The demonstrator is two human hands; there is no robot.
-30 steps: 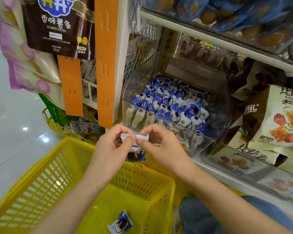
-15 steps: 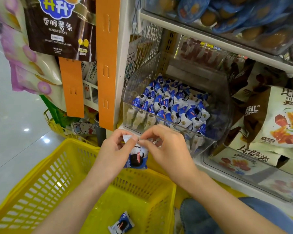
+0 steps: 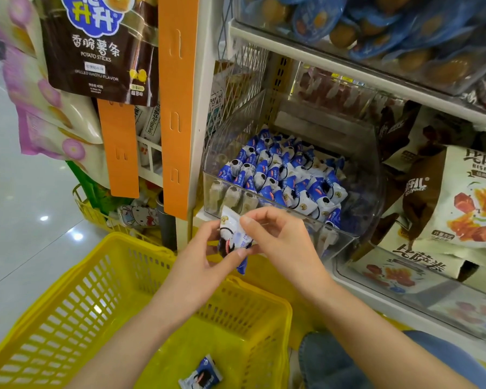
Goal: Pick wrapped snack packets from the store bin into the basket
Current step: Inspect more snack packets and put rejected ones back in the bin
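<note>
The held packet (image 3: 232, 234) is partly covered by fingers of the left hand (image 3: 199, 265) and right hand (image 3: 281, 248), and its print is blurred. The basket (image 3: 82, 304) runs off the left and bottom edges. The loose packet (image 3: 201, 373) lying in it is clipped by the bottom edge, its print too small to read. Behind the bin's (image 3: 227, 197) cloudy front wall the lowest packets are only dim shapes. The potato-stick bag (image 3: 96, 51) is cut by the top edge and its fine print is unreadable. The snack bag (image 3: 460, 197) runs past the right edge.
</note>
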